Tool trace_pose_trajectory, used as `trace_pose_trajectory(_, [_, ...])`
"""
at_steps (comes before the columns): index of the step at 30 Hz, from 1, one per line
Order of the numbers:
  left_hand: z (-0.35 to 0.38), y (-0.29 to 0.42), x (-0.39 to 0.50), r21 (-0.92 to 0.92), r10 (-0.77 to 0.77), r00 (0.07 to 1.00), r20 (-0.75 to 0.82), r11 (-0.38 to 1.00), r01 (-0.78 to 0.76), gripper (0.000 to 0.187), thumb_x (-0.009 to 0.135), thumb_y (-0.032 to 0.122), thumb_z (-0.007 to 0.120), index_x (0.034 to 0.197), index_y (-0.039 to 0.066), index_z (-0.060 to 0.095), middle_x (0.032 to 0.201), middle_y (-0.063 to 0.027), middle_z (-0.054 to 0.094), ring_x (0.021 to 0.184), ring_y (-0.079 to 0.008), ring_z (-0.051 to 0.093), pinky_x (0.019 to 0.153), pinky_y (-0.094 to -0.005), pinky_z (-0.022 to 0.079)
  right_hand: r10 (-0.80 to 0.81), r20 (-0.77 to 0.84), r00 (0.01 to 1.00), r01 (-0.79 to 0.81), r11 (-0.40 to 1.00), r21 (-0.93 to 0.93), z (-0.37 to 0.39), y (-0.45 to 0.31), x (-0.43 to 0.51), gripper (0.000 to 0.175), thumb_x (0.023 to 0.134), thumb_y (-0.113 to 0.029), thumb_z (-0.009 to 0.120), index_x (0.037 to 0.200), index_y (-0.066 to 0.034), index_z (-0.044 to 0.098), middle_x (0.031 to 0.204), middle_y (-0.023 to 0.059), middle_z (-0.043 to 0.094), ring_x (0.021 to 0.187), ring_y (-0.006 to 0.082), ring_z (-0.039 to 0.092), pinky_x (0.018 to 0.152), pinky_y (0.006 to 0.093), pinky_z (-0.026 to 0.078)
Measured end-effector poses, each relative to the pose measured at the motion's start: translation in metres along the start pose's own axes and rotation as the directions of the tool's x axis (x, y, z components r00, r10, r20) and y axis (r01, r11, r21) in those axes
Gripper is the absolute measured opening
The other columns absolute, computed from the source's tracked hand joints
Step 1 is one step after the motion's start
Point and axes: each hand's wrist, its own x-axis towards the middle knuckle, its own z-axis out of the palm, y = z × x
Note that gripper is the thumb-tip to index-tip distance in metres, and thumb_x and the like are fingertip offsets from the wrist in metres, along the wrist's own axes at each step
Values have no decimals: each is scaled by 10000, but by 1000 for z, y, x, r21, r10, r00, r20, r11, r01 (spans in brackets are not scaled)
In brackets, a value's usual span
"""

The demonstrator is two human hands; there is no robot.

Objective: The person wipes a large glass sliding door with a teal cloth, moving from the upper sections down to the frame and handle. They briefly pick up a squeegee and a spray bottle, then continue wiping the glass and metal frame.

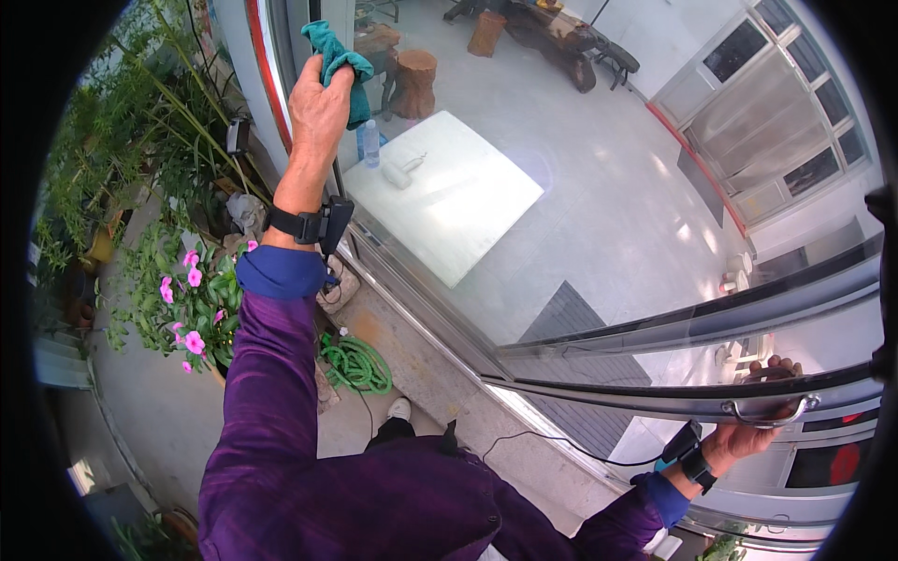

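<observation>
My left hand reaches up at the upper left, its fingers closed around a crumpled teal cloth by the frame edge of a glass panel. At the lower right my right hand is at the edge of a sliding door's metal frame, near a curved metal handle. Part of that hand is hidden behind the frame; fingertips show above it, and whether they are on the far side or a reflection I cannot tell. Both wrists bear black straps with small devices.
Behind the glass are a white table with a plastic bottle, and a wooden stump stool. Outside, a coiled green hose lies on the ground beside a pink-flowered plant. A stone ledge runs below the door track.
</observation>
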Motion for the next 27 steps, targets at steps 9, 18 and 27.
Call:
trace_pose_trajectory(9, [9, -46, -39, 53, -239, 971, -29, 969, 240, 268, 990, 235, 600, 1190, 56, 614, 1019, -128, 688, 938, -283, 672, 833, -404, 521, -21, -5, 1000, 22, 999, 41, 17, 4, -2, 747, 950, -433, 717, 1460, 36, 440, 1285, 190, 542, 1233, 276, 566, 1026, 430, 559])
trace_pose_trajectory(18, [-11, 24, 86, 173, 26, 995, -96, 985, -9, 307, 978, 291, 586, 1126, 31, 658, 876, -126, 679, 792, -245, 646, 735, -399, 504, -44, -82, 996, 39, 997, -60, 33, 1, -3, 786, 868, -541, 771, 1326, 55, 539, 1181, 195, 568, 911, 248, 673, 840, 363, 593])
trace_pose_trajectory(27, [9, 226, 172, 107, 534, 819, -208, 845, -524, 470, 984, 322, 600, 1386, 81, 644, 1031, -52, 703, 952, -150, 609, 875, -310, 482, -20, -110, 994, 10, 996, -83, 37, -1, -3, 827, 843, -528, 792, 1370, 42, 506, 1171, 175, 586, 1104, 255, 626, 857, 371, 594])
